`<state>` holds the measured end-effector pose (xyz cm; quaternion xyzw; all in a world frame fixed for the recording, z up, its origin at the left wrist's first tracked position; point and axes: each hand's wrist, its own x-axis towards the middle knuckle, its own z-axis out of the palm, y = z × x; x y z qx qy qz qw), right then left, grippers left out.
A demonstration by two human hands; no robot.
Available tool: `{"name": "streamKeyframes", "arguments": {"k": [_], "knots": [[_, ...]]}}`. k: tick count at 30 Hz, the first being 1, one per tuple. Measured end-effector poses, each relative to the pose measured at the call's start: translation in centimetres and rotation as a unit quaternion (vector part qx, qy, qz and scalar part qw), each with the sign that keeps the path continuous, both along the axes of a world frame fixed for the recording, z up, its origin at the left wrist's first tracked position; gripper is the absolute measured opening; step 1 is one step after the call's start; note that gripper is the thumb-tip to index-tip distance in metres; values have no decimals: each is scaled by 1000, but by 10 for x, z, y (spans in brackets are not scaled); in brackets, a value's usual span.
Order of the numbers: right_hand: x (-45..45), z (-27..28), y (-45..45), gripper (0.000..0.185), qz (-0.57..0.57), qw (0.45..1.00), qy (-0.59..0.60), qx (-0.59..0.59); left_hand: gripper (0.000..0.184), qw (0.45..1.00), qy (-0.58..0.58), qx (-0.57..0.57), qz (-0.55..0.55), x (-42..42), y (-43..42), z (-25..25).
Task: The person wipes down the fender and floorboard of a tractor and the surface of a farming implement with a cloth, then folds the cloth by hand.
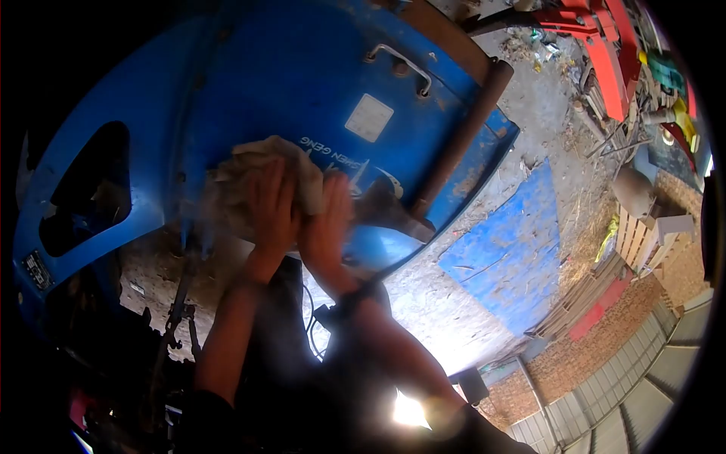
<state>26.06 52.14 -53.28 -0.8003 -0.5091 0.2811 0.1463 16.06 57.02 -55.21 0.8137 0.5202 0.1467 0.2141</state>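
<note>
A bunched, dirty beige cloth lies against a blue metal hood with white lettering. My left hand presses the cloth to the panel, its fingers extended over the folds and holding it there. Just to its right, my right hand rests by the cloth's edge with its fingers stretched out and somewhat blurred. Part of the lettering shows above the right hand. A pale square sticker and a metal handle sit farther up the hood.
A rusty brown pipe runs along the hood's right side. On the ground lies a blue sheet. Red machinery stands at upper right near scattered debris. A brick wall borders the lower right. Dark machine parts fill the lower left.
</note>
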Motion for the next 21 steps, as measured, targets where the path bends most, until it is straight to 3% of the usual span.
{"name": "streamKeyframes", "arguments": {"k": [6,11,15,17,21], "knots": [[-17,-6,8,72,-14,999,-29,-17,44,999,-48,-5,3,-7,22,17],[-42,-2,35,78,-53,998,-9,34,38,990,-116,-81,14,-20,42,33],[-62,-10,50,77,-17,1000,-22,-7,35,986,-141,-81,37,-42,48,27],[-74,-13,55,76,-34,997,-4,70,32,980,-150,-112,73,-51,49,30],[-87,-9,68,75,40,996,-3,78,35,959,-209,-142,131,-73,45,29]]}}
